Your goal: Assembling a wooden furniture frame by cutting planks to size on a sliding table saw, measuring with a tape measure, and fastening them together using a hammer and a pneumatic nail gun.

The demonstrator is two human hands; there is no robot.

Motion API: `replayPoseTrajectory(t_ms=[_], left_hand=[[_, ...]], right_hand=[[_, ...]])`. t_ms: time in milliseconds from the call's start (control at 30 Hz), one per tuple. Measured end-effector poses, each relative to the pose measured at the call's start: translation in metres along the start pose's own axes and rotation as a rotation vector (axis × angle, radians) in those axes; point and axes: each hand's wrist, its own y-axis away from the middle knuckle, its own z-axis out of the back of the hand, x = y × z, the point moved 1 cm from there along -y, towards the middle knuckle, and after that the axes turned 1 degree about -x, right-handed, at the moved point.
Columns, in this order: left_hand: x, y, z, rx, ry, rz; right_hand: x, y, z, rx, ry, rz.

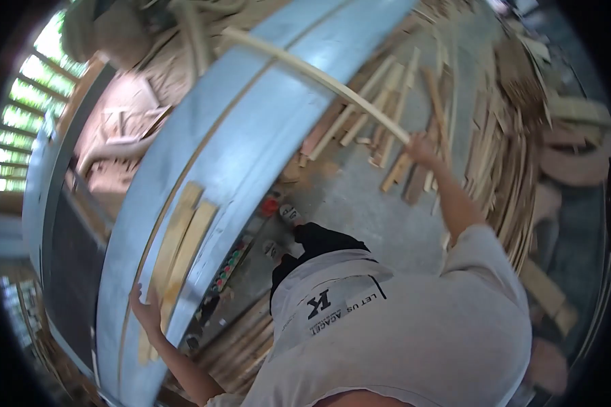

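Note:
My right hand (pixel 424 150), out to the right, is closed round the near end of a long, thin pale wooden strip (pixel 339 88). The strip reaches up and left across a long blue-grey metal worktable (pixel 251 115); whether it touches the surface I cannot tell. My left hand (pixel 146 311) is at the table's lower left, fingers apart, against the left side of two short wooden boards (pixel 183 251). These boards lie side by side along the table, next to a narrow brown groove (pixel 183 178) running down its length.
Wood offcuts (pixel 387 102) lie on the floor beyond the table's right side, and a large pile of thin strips (pixel 502 183) lies farther right. A dark machine panel (pixel 75 264) stands left of the table. Sawdust (pixel 125 102) and scraps cover the far left.

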Motion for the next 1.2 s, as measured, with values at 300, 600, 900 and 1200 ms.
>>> replayPoseTrajectory(t_ms=[300, 600, 900, 1200], left_hand=[[-0.399, -0.185, -0.120, 0.248, 0.261, -0.600], [-0.767, -0.240, -0.340, 0.342, 0.211, -0.998], [-0.925, -0.300, -0.496, 0.067, -0.080, -1.006], [-0.952, -0.280, -0.506, 0.070, -0.181, -0.963]], right_hand=[[-0.056, 0.123, -0.124, 0.139, -1.814, -0.591], [-0.178, -0.011, -0.150, 0.222, -2.138, -0.800], [-0.224, -0.137, -0.212, 0.093, -0.786, -0.892], [-0.244, -0.185, -0.293, 0.644, -0.692, -0.959]])
